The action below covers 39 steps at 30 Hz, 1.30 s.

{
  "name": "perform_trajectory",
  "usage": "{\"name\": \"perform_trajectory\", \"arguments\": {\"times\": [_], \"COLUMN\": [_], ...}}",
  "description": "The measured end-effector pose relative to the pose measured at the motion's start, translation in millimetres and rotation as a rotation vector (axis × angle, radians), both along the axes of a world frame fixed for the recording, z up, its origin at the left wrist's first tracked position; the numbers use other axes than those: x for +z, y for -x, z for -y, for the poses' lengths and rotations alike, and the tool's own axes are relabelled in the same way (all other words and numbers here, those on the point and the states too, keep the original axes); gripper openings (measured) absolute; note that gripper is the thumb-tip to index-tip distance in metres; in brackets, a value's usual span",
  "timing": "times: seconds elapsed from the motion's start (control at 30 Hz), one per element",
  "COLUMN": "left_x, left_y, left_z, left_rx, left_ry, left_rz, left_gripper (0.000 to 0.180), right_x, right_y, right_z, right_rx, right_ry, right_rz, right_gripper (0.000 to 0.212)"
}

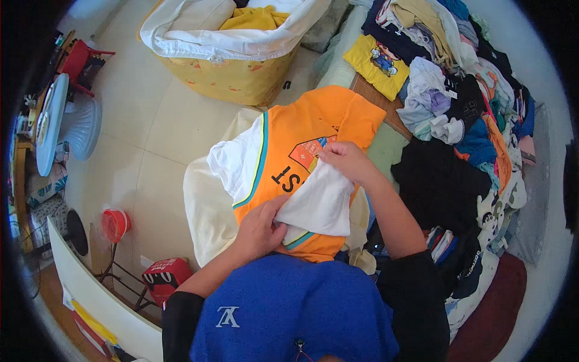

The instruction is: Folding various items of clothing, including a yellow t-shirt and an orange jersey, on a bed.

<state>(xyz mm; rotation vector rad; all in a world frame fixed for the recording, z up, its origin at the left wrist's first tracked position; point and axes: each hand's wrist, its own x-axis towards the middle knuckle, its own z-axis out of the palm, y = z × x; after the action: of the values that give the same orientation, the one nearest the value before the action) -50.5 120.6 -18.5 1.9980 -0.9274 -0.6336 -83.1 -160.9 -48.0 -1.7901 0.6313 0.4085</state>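
Spread over my lap is an orange T-shirt [353,114] with white sleeves, teal and yellow trim and a printed front. One white sleeve [316,202] is folded across the print. At its upper corner my right hand [347,161] pinches the white cloth between thumb and fingers. Lower down on the left, my left hand [259,228] grips the same sleeve near the trimmed seam, its fingertips partly tucked into the cloth. The other white sleeve [229,166] hangs out at the left. Cream cloth [202,205] lies beneath the shirt.
A yellow fabric basket [226,78] with a white liner holds clothes ahead. Heaped clothes [434,175] cover the right side, a folded yellow shirt [380,66] among them. To the left are a red bucket [116,225], a red bag [166,280] and a white board edge [90,289].
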Motion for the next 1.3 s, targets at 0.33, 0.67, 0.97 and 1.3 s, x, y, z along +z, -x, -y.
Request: {"name": "perform_trajectory", "arguments": {"times": [0.33, 0.67, 0.97, 1.3], "left_x": [-4.0, -17.7, 26.2, 8.7], "left_y": [2.6, 1.9, 6.8, -3.1], "left_z": [-5.0, -9.0, 50.9, 42.8], "left_rx": [0.131, 0.107, -0.486, -0.631], "left_ry": [-0.005, 0.019, 0.249, 0.324], "left_rz": [-0.239, -0.04, 0.586, 0.404], "left_gripper": [0.041, 0.033, 0.042, 0.038], "right_x": [-9.2, -1.2, -13.4, -9.0], "right_y": [14.5, 13.9, 16.6, 26.9], "right_z": [-11.9, 8.9, 5.6, -2.7], "right_rx": [0.01, -0.153, -0.14, 0.073], "right_ry": [0.218, -0.246, -0.362, 0.18], "right_rz": [0.247, 0.125, 0.129, 0.202], "right_gripper": [0.027, 0.018, 0.014, 0.016]}}
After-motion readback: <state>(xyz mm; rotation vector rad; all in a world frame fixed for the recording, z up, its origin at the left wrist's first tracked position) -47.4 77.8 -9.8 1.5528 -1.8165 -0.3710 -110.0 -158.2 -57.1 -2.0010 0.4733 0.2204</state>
